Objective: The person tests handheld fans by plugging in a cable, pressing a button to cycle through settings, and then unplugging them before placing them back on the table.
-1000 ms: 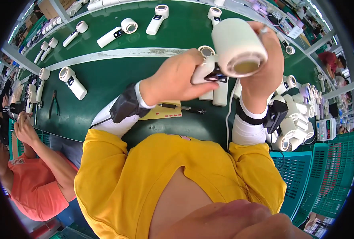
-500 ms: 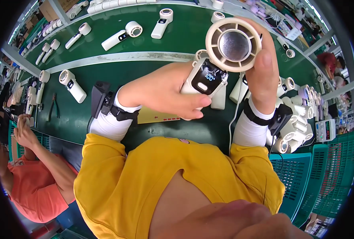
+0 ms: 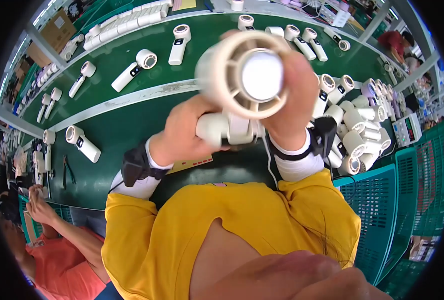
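Observation:
A cream handheld fan (image 3: 234, 102) is raised close to the camera, its round head facing up and slightly blurred. My left hand (image 3: 188, 127) wraps round the fan's handle, below and to the left of the head. Against the right side of the head, my right hand (image 3: 297, 92) grips the rim with its fingers curled behind. The display on the handle is turned out of sight. Below my left hand, a yellow sheet (image 3: 192, 163) lies on the green bench. Near my right wrist, more fans (image 3: 322, 92) stand or lean together.
A heap of white fans (image 3: 359, 137) fills the bench's right end, by a small meter (image 3: 407, 129). Teal crates (image 3: 369, 215) stand below. Pliers (image 3: 68, 172) and one fan (image 3: 83, 143) lie left. Fans ride the green conveyor (image 3: 157, 67) behind a pale rail. A co-worker (image 3: 69, 255) sits left.
The fan has turned and moved left and down; its display no longer shows. My left hand has closed round the handle. The view has shifted right.

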{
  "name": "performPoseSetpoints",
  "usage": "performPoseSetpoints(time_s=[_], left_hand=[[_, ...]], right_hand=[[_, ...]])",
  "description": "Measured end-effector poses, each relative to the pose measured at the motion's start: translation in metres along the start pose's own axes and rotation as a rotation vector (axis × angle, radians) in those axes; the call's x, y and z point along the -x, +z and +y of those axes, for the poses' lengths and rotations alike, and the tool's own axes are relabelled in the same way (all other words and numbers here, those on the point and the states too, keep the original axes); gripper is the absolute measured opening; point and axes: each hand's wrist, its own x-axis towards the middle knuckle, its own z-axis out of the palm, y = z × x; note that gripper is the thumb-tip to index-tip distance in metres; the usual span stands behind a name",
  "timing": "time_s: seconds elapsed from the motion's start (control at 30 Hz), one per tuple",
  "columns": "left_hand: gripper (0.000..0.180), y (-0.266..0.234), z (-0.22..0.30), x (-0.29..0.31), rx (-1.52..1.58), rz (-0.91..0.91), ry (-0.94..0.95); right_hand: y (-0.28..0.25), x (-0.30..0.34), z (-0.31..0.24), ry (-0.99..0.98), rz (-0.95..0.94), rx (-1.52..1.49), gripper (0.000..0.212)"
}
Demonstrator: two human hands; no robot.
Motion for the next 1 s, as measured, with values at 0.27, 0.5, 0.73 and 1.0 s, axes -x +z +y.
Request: performPoseSetpoints(time_s=[0.27,0.5,0.73,1.0], left_hand=[[0.056,-0.019,0.063,-0.005,0.962,0.151,-0.559],[0.047,-0.042,0.100,0.060,-0.094,0.118,0.568],[0.033,-0.041,0.117,0.030,0.165,0.556,-0.107],[0.015,-0.032,0.082,-0.008,0.645,0.325,-0.514]], right_hand=[[0.004,0.004,-0.001,-0.209,-0.186,0.391,0.034],[0.006,0.001,0.007,-0.350,-0.376,0.629,0.017],[0.012,0.010,-0.009,-0.227,-0.414,0.604,0.013],[0.020,0.012,-0.011,0.083,-0.355,0.446,0.014]])
